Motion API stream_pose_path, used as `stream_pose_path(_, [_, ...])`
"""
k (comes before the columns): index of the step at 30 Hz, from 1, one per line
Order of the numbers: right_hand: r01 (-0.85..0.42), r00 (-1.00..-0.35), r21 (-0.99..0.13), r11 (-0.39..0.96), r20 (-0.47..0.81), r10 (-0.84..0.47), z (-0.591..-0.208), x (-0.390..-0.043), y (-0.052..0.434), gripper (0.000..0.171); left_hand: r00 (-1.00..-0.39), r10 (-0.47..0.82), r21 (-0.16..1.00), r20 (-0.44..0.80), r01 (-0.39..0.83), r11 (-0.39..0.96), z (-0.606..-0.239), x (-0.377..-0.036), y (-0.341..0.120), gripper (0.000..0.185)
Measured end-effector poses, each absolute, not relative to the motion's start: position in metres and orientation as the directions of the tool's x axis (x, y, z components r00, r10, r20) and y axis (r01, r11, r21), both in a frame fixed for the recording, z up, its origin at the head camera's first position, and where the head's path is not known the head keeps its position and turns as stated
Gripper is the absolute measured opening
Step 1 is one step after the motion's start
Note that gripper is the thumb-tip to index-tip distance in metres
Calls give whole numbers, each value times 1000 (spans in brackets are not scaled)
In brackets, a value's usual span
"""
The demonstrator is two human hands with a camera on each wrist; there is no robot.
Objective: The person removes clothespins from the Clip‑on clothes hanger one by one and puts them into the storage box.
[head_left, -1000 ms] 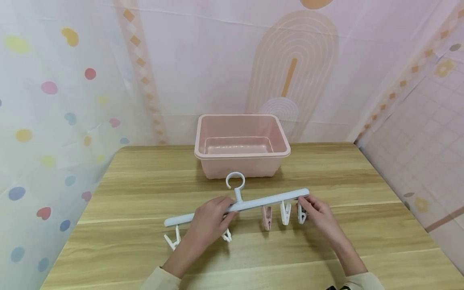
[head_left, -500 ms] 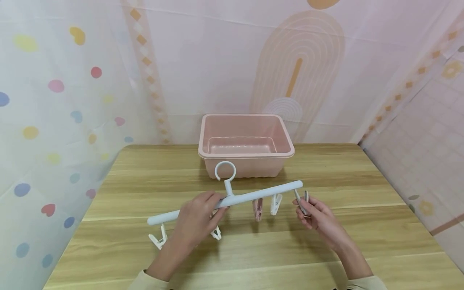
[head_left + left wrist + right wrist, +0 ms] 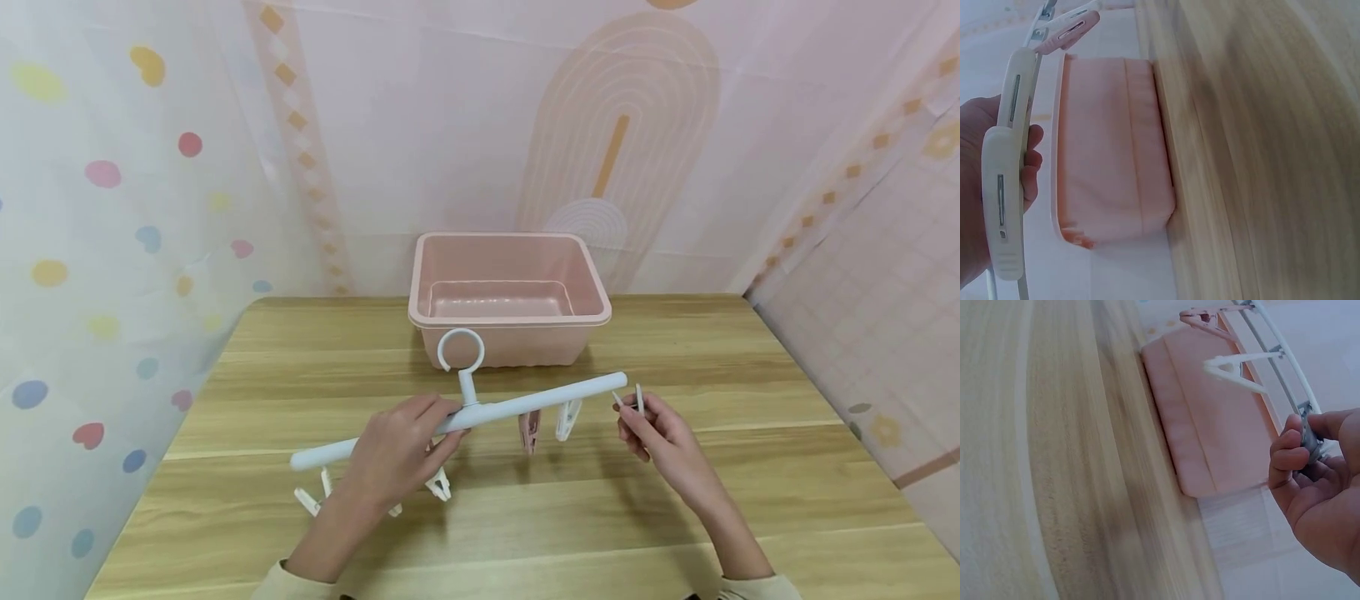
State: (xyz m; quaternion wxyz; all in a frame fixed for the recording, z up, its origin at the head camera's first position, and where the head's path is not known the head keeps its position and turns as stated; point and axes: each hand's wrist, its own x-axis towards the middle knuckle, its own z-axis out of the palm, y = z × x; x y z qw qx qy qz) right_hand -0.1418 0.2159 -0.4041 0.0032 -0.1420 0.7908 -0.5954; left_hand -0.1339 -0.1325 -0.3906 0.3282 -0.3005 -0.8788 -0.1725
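The left hand (image 3: 397, 454) grips the hanger (image 3: 480, 412) bar near its hook, holding it tilted above the worktop (image 3: 525, 517), in front of the pink bin (image 3: 510, 321); the right hand (image 3: 660, 433) pinches a white clip (image 3: 630, 400) just off the hanger's right end; a pink peg (image 3: 529, 431) and more white pegs hang below the bar.

1. We see a pale blue-white hanger (image 3: 480, 412) carrying one pink clip (image 3: 529, 432) among white ones.
2. We see a pink tub (image 3: 510, 287).
3. We see a light wood-grain worktop (image 3: 525, 517).
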Motion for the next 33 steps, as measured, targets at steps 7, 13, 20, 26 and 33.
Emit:
stream_pose_path(7, [-259,-954,-929,266,202,-224,-403,-140,220,17,-557,432,92,710,681,727,-389,-135,-135,21])
stream_pose_path(13, [-338,-935,-911,235,296,-195,-401,-136,220,12,-516,440,127,735,742,659,-386,-135,-137,20])
stream_pose_path(20, [-470,-878,-872,140,445,-175,-403,-137,219,12,-574,448,304,686,785,539,-389,-133,-136,26])
stream_pose_path(26, [-511,-855,-854,100,491,-169,-403,-136,219,13,-623,492,423,608,779,463,-391,-130,-135,22])
stream_pose_path(33, [-562,-824,-826,33,556,-107,-402,-138,216,14,-636,502,504,586,771,390,-391,-130,-134,13])
